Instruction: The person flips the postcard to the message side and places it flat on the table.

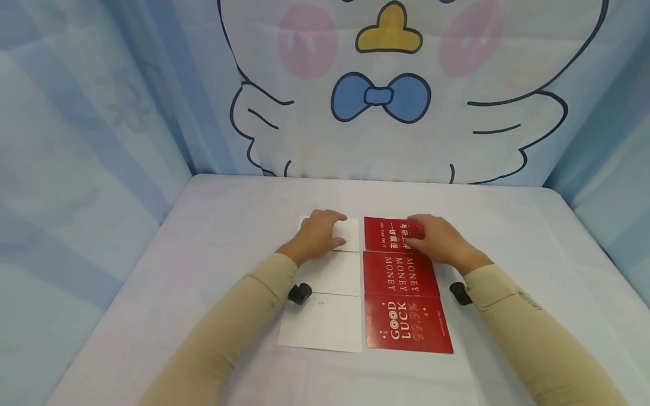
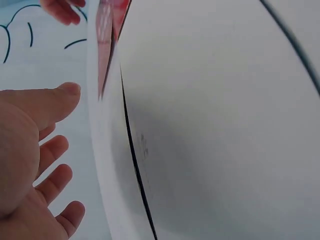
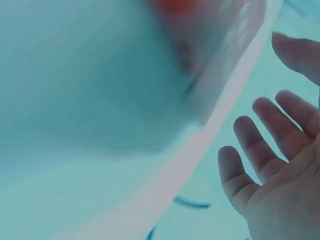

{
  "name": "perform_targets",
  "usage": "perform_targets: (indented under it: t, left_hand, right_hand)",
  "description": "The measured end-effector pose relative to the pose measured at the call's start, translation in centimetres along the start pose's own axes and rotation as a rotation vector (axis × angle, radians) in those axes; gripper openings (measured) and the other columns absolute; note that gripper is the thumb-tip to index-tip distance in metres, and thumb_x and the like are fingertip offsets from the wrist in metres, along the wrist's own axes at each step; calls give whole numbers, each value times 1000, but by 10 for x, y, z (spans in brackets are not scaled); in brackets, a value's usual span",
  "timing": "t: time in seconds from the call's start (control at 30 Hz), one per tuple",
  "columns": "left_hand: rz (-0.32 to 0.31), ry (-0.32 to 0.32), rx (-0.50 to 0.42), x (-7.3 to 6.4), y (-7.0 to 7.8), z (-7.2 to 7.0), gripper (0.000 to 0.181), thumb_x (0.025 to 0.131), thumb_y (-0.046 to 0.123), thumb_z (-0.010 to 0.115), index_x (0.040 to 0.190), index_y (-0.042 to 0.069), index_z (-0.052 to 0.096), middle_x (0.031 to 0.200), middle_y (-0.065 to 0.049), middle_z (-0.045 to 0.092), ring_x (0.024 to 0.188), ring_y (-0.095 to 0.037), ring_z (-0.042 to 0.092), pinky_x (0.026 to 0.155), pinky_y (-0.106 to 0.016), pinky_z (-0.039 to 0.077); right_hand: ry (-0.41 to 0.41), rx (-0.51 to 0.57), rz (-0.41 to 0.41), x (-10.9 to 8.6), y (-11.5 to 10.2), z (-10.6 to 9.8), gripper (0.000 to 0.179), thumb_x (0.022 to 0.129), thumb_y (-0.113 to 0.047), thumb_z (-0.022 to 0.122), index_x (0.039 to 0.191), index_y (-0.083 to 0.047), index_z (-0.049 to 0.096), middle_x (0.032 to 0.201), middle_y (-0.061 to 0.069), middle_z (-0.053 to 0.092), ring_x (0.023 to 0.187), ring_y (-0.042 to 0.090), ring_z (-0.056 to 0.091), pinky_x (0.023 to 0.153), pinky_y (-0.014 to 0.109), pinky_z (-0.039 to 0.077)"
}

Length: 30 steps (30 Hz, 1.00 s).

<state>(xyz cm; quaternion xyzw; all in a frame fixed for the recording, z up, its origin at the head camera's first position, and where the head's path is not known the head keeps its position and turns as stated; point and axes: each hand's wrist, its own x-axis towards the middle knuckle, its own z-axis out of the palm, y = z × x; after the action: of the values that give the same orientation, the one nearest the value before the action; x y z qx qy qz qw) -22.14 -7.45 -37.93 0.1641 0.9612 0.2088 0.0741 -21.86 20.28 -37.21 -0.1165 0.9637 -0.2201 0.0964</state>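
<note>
Three red cards lie in a column: the top one (image 1: 381,234) has white Chinese characters, the middle one (image 1: 376,273) reads "MONEY" and the bottom one (image 1: 378,321) "GOOD LUCK 99.9%". Beside them to the left, a second column holds a top white card (image 1: 347,232), a middle white card (image 1: 342,273) and a bottom white card (image 1: 320,324). My left hand (image 1: 315,234) is over the top white card, thumb and fingers apart with nothing between them. Over the right part of the top red card, my right hand (image 1: 442,239) has its fingers spread and holds nothing. Whether either hand touches a card, I cannot tell.
A white cloth covers the table (image 1: 228,225). Behind it hangs a curtain with a cartoon figure and a blue bow tie (image 1: 380,96). Black wrist devices sit under the left cuff (image 1: 269,276) and the right cuff (image 1: 490,285).
</note>
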Motion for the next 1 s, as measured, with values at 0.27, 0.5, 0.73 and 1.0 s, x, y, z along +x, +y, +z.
perform_targets:
  t: [0.27, 0.5, 0.73, 1.0]
  left_hand:
    - [72, -10, 34, 17, 29, 22, 60, 93, 31, 73, 146, 17, 51, 146, -1, 53, 136, -25, 40, 108, -45, 37]
    - [81, -16, 65, 27, 39, 34, 60, 93, 33, 73, 147, 17, 51, 139, 0, 58, 133, -24, 41, 107, -43, 36]
    - [63, -67, 94, 28, 43, 33, 59, 95, 33, 70, 149, 19, 48, 135, -1, 58, 133, -22, 42, 106, -40, 35]
    - [89, -86, 146, 29, 45, 32, 52, 99, 32, 64, 146, 18, 50, 128, -1, 62, 121, -20, 50, 104, -37, 35]
  right_hand:
    - [-27, -75, -14, -6, 26, 0, 61, 95, -19, 69, 144, 7, 44, 140, 31, 50, 133, 50, 41, 104, 62, 36]
    - [-66, -79, -2, -5, 32, 1, 69, 92, -26, 72, 145, 6, 43, 142, 32, 47, 132, 50, 40, 103, 63, 37]
    - [-92, -91, 4, -3, 33, -1, 72, 92, -27, 73, 148, 5, 40, 144, 31, 46, 133, 50, 39, 104, 63, 37]
    - [-99, -51, 13, -4, 35, -3, 77, 91, -27, 74, 151, 2, 35, 145, 29, 45, 134, 48, 39, 104, 63, 38]
